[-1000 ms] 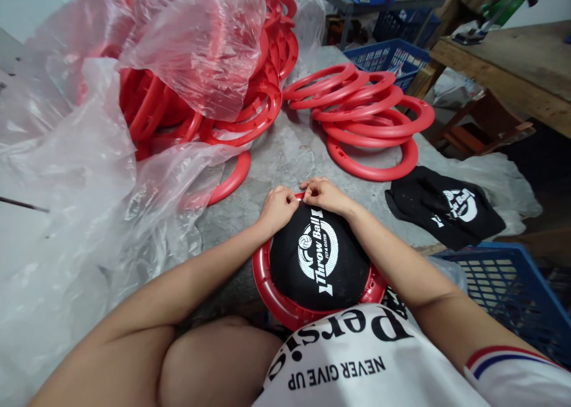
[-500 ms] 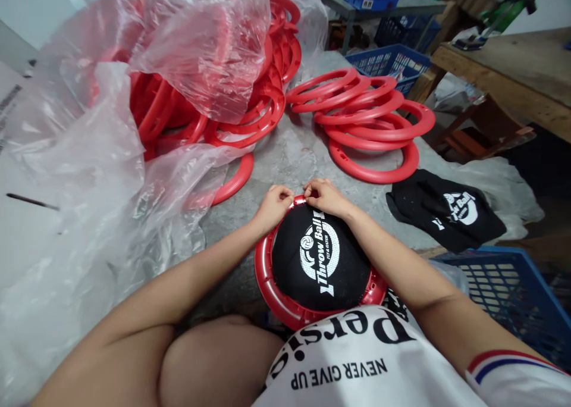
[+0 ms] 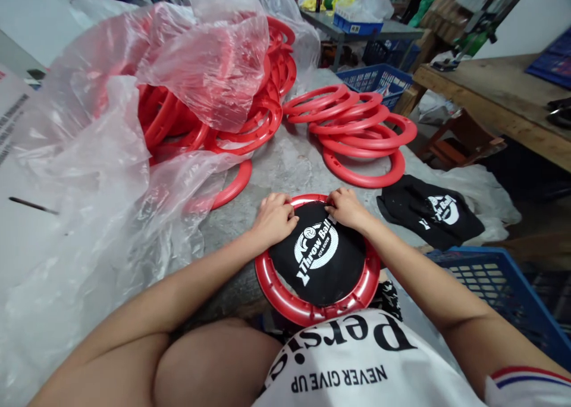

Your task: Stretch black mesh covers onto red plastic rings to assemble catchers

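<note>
A red plastic ring point(image 3: 273, 288) rests at the table's near edge against my shirt, with its hollow, ribbed side up. Across its opening lies a round black fabric piece point(image 3: 332, 279) with a white "Throw Ball" print. My left hand point(image 3: 274, 218) grips the ring's upper left, fingers curled over the rim and thumb on the cloth. At the upper right, my right hand point(image 3: 348, 208) pinches the rim and fabric edge between bent fingers and thumb. A stretch of bare red rim shows between both hands.
Several red rings point(image 3: 363, 172) overlap on the grey table point(image 3: 285, 172). More sit under clear plastic sheeting point(image 3: 209, 68) at the left. Printed black cloths point(image 3: 428, 210) lie to the right, above a blue crate point(image 3: 495, 276). A wooden bench point(image 3: 482, 91) stands farther right.
My hands have moved apart along the rim. The black fabric's print has turned clockwise, from nearly upright to slanted. The camera view has shifted slightly.
</note>
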`<state>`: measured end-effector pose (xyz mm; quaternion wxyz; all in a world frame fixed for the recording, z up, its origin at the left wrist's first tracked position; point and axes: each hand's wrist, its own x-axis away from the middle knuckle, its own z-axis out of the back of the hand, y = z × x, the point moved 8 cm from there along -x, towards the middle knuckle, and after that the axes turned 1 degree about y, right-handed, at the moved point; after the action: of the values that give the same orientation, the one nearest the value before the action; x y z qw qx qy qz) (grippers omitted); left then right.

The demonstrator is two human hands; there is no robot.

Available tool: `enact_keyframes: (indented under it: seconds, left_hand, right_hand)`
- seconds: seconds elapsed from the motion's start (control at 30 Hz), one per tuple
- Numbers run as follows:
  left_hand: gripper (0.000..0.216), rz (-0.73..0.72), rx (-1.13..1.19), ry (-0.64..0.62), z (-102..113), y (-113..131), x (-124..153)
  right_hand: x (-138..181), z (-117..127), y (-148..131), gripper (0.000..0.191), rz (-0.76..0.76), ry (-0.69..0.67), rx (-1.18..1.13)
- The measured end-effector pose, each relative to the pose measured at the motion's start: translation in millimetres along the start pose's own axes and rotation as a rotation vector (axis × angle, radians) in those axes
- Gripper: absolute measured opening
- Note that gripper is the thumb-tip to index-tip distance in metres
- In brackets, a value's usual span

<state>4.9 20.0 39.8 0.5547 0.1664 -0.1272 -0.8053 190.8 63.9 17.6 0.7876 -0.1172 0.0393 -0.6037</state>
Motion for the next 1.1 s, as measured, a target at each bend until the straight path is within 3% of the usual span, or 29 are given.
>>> enact_keyframes:
  seconds: [0.2, 0.33, 0.43, 0.53, 0.63, 0.77, 1.1]
  left_hand:
    - [0.021, -0.148, -0.274, -0.035, -13, 24, 6]
    - [0.023, -0.079, -0.193, -0.044, -21, 15, 1]
    - [0.012, 0.001, -0.087, -0.012, -20, 6, -3]
    - [0.008, -0.085, -0.109, 0.076, -12, 17, -2]
    - [0.011, -0.174, -0.171, 0.043, -12, 30, -2]
    - [0.01, -0.077, -0.159, -0.054, -17, 25, -9]
    - [0.017, 0.075, -0.078, -0.079, -16, 14, -20]
  right_hand:
    - [34, -7, -2, 0.025, 0.011, 0.103, 0.019]
    - [38, -11, -3, 0.026, -0.022, 0.161, -0.049]
    - [37, -13, -3, 0.025, -0.013, 0.175, -0.085]
    - [37, -12, -1, 0.024, 0.001, 0.196, -0.108]
    - [37, -12, 0, 0.024, -0.004, 0.198, -0.128]
    - [38, -13, -2, 0.027, -0.001, 0.182, -0.144]
    - [38, -13, -3, 0.026, 0.0, 0.176, -0.152]
